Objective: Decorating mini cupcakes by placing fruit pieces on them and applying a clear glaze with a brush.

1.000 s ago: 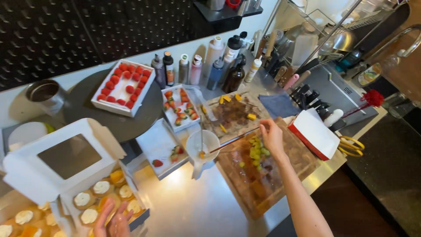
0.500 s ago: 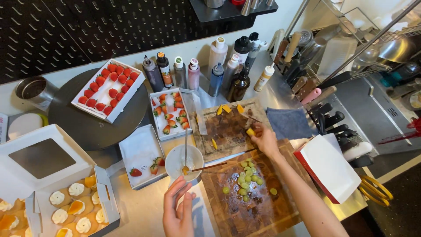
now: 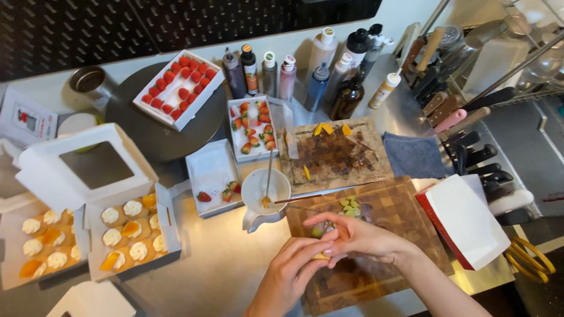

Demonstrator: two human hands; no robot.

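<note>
My left hand (image 3: 289, 275) and my right hand (image 3: 356, 238) meet over the near part of a large end-grain wooden cutting board (image 3: 392, 210). Their fingertips pinch a small yellow fruit piece (image 3: 321, 256) between them. A green bit (image 3: 317, 232) shows just under my right fingers; whether it is held I cannot tell. Several green fruit pieces (image 3: 351, 205) lie on the board just beyond my hands. To the left stands a white bowl (image 3: 256, 183) with a spoon (image 3: 268, 176) in it.
A smaller dark board (image 3: 338, 157) carries yellow slices. White boxes hold cream-topped pastries (image 3: 131, 232), cut strawberries (image 3: 252, 130) and whole strawberries (image 3: 177, 87). Sauce bottles (image 3: 288, 76) line the back. A knife rack (image 3: 470, 152) and a red-and-white box (image 3: 464, 220) stand to the right.
My right hand drew back from the smaller board toward me. My left hand came off the bowl and joined it, and both now pinch the yellow piece.
</note>
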